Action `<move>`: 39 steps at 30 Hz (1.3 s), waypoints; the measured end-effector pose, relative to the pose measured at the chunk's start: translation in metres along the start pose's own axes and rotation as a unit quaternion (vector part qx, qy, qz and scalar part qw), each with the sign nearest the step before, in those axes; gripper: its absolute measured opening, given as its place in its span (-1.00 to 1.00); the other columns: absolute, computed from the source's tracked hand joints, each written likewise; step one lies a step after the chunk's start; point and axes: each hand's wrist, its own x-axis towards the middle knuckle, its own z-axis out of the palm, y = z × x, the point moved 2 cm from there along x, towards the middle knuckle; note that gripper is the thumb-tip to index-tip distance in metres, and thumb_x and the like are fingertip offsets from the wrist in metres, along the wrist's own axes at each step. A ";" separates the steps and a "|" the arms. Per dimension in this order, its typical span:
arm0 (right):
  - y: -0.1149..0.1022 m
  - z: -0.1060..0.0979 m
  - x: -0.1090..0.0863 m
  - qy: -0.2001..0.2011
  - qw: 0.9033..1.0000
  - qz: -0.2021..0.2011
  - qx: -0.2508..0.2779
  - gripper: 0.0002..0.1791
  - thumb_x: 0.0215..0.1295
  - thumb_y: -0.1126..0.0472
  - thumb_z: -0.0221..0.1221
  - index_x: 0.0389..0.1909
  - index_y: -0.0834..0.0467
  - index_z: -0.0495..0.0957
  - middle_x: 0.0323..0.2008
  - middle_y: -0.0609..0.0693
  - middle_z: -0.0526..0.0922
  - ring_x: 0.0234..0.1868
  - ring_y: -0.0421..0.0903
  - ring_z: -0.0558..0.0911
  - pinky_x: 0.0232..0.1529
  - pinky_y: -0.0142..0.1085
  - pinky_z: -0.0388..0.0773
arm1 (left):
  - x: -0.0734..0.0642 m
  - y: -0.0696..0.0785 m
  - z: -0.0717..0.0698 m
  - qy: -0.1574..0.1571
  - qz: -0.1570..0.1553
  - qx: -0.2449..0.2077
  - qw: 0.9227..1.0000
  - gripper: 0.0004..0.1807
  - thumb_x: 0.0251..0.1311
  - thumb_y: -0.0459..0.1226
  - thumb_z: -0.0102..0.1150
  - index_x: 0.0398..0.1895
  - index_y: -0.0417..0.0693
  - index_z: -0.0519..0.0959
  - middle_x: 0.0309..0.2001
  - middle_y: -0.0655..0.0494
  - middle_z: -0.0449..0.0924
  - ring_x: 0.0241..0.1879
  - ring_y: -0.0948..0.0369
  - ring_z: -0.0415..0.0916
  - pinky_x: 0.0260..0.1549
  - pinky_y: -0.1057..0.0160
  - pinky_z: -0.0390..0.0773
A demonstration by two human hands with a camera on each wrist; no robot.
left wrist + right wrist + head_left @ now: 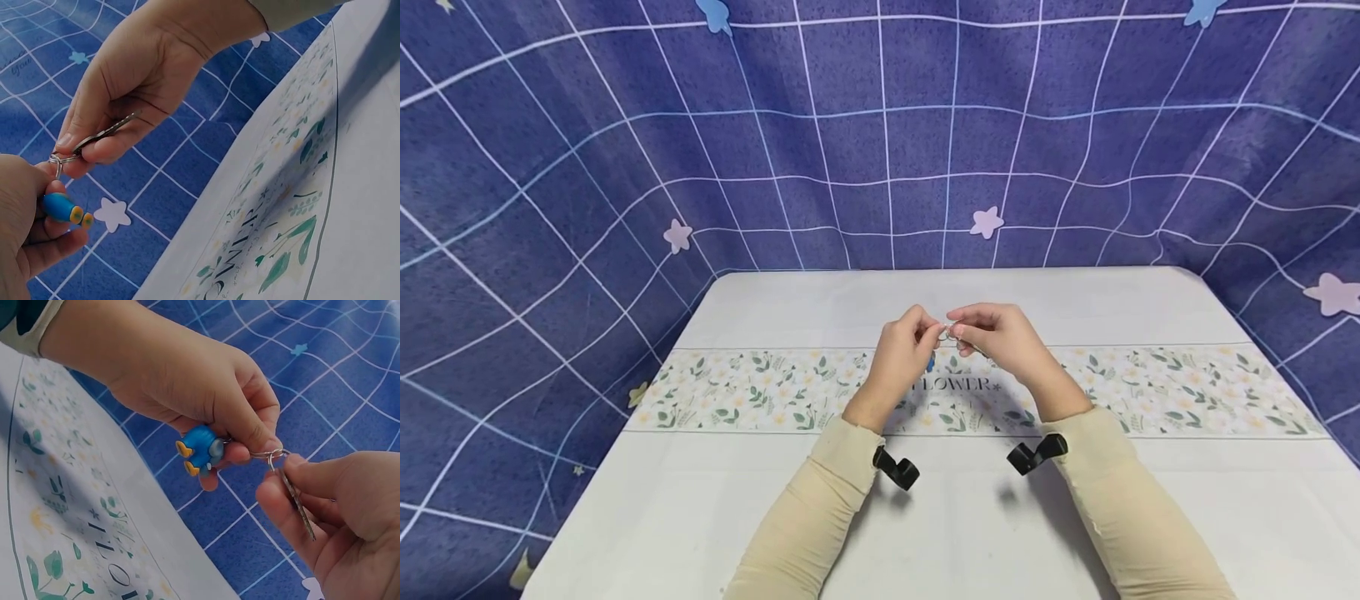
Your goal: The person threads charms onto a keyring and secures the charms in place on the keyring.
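Linked rings (275, 454) held above the desk (677, 500), left hand (897, 357) pinching them with blue figurine (199, 442) beside its fingers, right hand (998, 340) pinching a flat metal piece (299, 506), likely a key; narrow opposed grips presumably steady the join.

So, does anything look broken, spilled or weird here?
Nothing stands out. Linked rings join the blue figure by the left hand to the thin metal piece in the right hand. No spill shows on the tablecloth. Tiny damage would be hard to see.
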 end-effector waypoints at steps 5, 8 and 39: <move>0.002 0.000 0.000 0.009 1.000 0.003 0.028 -0.75 0.41 0.34 0.23 -0.01 0.44 0.60 -0.27 0.25 0.71 -0.38 -0.13 0.68 -0.26 -0.28 0.70 | 0.001 0.001 -0.001 0.016 -0.010 -0.009 1.000 -0.88 0.45 -0.26 0.17 -0.27 -0.10 0.53 -0.47 0.13 0.67 -0.53 0.33 0.56 -0.55 0.38 0.51; 0.001 -0.001 0.000 0.014 1.000 -0.005 0.024 -0.79 0.40 0.34 0.24 -0.07 0.41 0.62 -0.34 0.10 0.71 -0.39 -0.14 0.67 -0.27 -0.29 0.70 | 0.001 0.002 -0.002 0.018 -0.016 -0.016 1.000 -0.88 0.44 -0.25 0.18 -0.27 -0.09 0.54 -0.48 0.14 0.67 -0.55 0.33 0.53 -0.56 0.37 0.50; -0.010 -0.003 -0.005 0.089 0.979 -0.113 -0.145 -0.93 0.36 0.28 0.31 -0.25 0.23 0.67 -0.28 0.05 0.73 -0.29 -0.02 0.71 -0.26 -0.27 0.64 | 0.006 -0.002 -0.002 -0.092 -0.176 -0.285 0.938 -0.86 0.39 -0.35 0.20 -0.36 -0.17 0.50 -0.21 0.02 0.68 -0.18 0.18 0.62 -0.07 0.19 0.64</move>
